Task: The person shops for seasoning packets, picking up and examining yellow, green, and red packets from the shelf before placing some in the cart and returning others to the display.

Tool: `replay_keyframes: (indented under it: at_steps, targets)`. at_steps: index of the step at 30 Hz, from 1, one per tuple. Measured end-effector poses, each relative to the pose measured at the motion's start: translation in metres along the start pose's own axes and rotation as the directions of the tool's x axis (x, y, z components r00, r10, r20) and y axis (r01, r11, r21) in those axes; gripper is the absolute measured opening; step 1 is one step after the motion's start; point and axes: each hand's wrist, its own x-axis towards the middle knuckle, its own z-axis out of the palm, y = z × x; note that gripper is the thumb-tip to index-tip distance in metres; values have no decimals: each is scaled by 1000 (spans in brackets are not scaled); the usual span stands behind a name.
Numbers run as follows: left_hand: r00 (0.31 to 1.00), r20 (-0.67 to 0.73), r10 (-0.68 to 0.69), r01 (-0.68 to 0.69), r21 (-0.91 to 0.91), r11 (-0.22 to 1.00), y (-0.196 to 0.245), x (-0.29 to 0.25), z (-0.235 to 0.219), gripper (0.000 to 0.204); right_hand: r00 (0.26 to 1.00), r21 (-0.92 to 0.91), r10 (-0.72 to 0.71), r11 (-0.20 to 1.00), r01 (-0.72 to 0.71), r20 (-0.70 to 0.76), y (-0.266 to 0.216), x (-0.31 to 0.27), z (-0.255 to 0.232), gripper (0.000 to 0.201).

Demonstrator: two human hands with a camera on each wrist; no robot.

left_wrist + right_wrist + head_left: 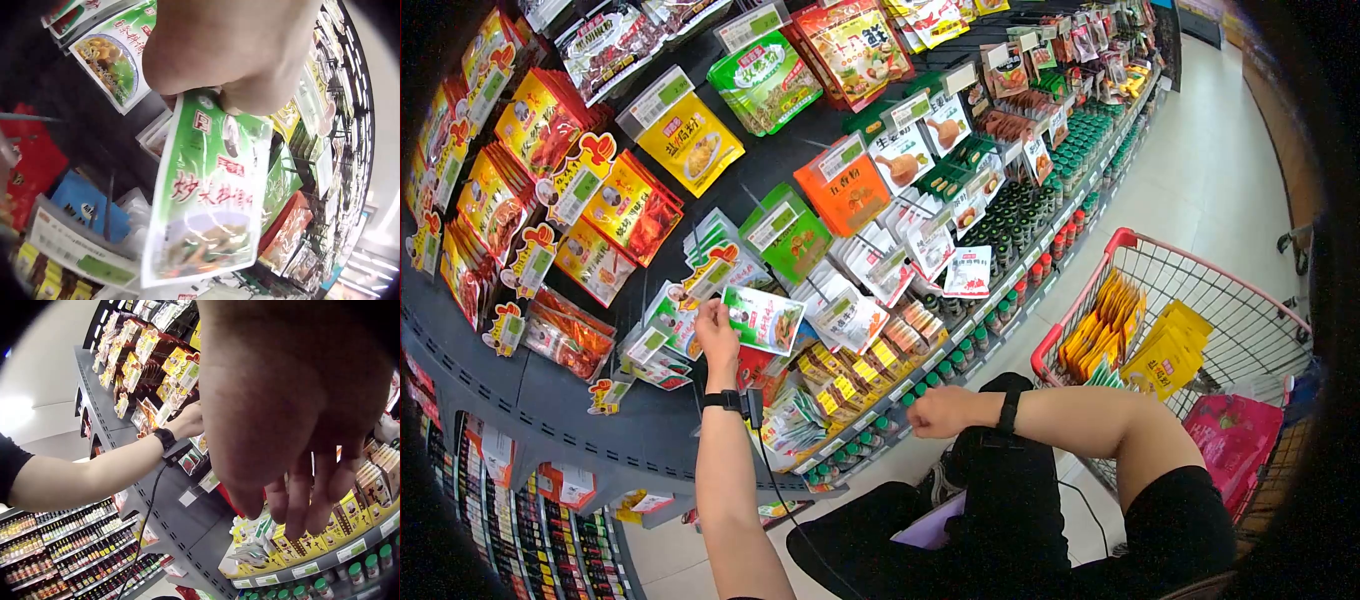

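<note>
My left hand (717,340) pinches a green-and-white seasoning packet (764,320) at one end, in front of the hanging racks. In the left wrist view the seasoning packet (209,187) shows a picture of food on its lower half, and the thumb and fingers grip its top edge. Similar green-and-white packets (673,318) hang just left of that hand. My right hand (942,412) holds nothing, near the front of the lower shelf with its fingers loosely bent. Yellow boxes (350,515) stand behind the right hand's fingers in the right wrist view.
A red-rimmed shopping cart (1122,240) stands to the right, with orange packets (1105,322), yellow packets (1168,350) and a pink bag (1235,440) inside. Green-capped jars (935,382) line the lowest shelf. Hooks with price tags (775,225) jut out from the rack. Bottles fill shelves at lower left.
</note>
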Motion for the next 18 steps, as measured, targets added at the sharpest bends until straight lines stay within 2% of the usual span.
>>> replay_keyframes:
  at_steps: [2, 3, 6, 7, 10, 14, 17, 18]
  targets:
    - [999, 24, -49, 48, 11, 999, 6, -3, 0, 12, 1000, -3, 14, 1000, -14, 5, -2, -2, -2, 28]
    - [997, 62, 47, -53, 86, 995, -2, 2, -2, 14, 1000, -7, 8, 1000, -8, -1, -2, -3, -1, 28]
    - [992, 119, 38, -36, -20, 999, 3, 2, -3, 16, 1000, -30, 15, 999, -14, 12, -4, -3, -1, 29]
    - [990, 128, 51, -40, -83, 996, -2, 6, -5, 24, 1000, -39, 22, 999, -21, 18, -5, -2, -2, 29]
    - [982, 189, -14, 67, -277, 958, 7, 6, -8, 32, 999, -58, 17, 998, -15, 31, 1, 1, 4, 31]
    - [955, 221, -196, 279, -452, 847, 13, 3, -5, 34, 999, -44, 19, 999, -17, 41, 3, 0, 5, 31]
    - [922, 265, -282, 380, -487, 786, 18, -1, -5, 33, 998, -53, 23, 998, -19, 63, -1, -2, 2, 31]
    - [933, 247, -261, 346, -423, 838, 17, -2, -5, 33, 998, -54, 19, 998, -15, 63, 1, 0, 3, 30]
